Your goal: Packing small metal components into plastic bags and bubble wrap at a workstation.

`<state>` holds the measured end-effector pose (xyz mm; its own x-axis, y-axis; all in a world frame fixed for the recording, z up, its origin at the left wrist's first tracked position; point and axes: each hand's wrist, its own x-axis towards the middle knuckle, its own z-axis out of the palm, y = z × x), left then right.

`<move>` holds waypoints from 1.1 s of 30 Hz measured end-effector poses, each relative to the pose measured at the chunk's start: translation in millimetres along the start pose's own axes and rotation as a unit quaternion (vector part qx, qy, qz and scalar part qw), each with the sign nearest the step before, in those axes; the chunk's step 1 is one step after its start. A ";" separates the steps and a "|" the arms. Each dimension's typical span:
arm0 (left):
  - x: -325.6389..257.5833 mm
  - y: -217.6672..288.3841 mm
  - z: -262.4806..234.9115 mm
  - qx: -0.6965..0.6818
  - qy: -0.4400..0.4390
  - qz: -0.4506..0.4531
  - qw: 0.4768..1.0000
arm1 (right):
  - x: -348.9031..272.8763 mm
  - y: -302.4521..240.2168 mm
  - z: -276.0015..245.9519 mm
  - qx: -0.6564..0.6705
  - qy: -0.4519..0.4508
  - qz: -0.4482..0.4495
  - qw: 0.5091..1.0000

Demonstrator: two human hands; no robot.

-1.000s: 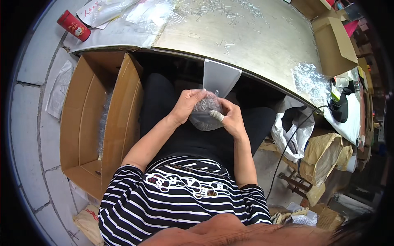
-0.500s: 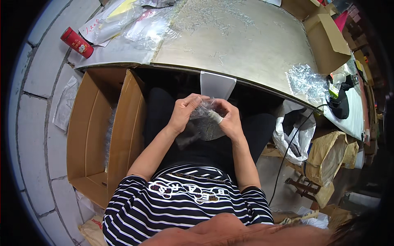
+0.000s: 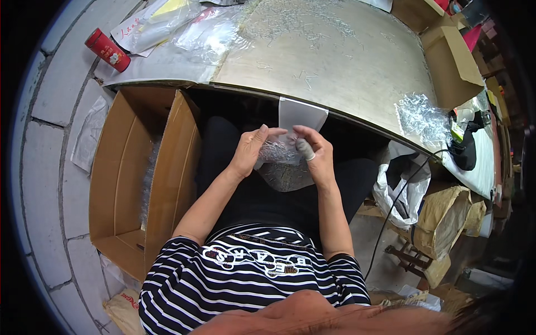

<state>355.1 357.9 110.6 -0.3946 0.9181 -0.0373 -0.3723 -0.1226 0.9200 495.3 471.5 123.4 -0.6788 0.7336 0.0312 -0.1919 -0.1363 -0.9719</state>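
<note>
This is a small packing workshop. A worn metal-topped table (image 3: 335, 61) is strewn with tiny metal pins (image 3: 301, 22) and clear bags (image 3: 206, 33), an open cardboard box (image 3: 120, 178) stands on the tiled floor (image 3: 42, 167) beside the seat, and more boxes (image 3: 452, 64) and paper sacks (image 3: 446, 223) crowd the right side.
</note>
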 end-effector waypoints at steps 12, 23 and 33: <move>-7.2 -21.8 -16.8 -0.064 -0.036 -0.087 0.994 | 6.6 13.1 -3.5 -0.062 0.003 -0.015 0.998; -11.0 -25.9 -21.1 0.032 0.006 -0.075 0.997 | 0.2 -36.2 2.4 -0.483 -0.200 -0.118 0.844; -11.1 -24.6 -21.0 -0.005 -0.011 -0.085 0.996 | 0.4 -7.9 2.1 -0.297 -0.127 -0.038 0.946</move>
<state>350.9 342.8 80.2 -0.3074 0.9338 -0.1833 -0.4400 0.0313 0.8975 495.1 471.5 131.6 -0.8420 0.5325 0.0871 0.1345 0.3634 -0.9219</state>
